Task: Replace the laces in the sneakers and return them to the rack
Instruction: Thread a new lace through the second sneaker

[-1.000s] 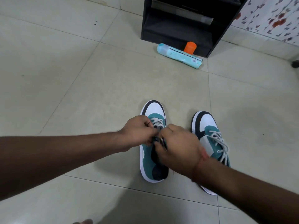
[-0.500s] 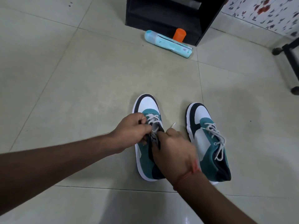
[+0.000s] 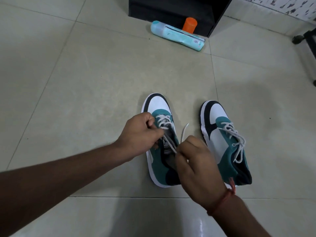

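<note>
A floor (image 3: 71,86) of pale, glossy tiles is seen from above. Nearest, the right hand (image 3: 199,165) is held over the left sneaker (image 3: 161,161), its fingers (image 3: 183,152) curled and pinching a white lace (image 3: 171,145) whose free end sticks up past the knuckles. The left hand (image 3: 140,136) is closed at the same shoe's eyelets, gripping the lace there. Just beside it the right sneaker (image 3: 222,139) stands fully laced, untouched. Farther off, a light-blue bottle (image 3: 177,35) lies on its side, with an orange cylinder (image 3: 189,25) behind it, in front of the black rack (image 3: 172,7).
</note>
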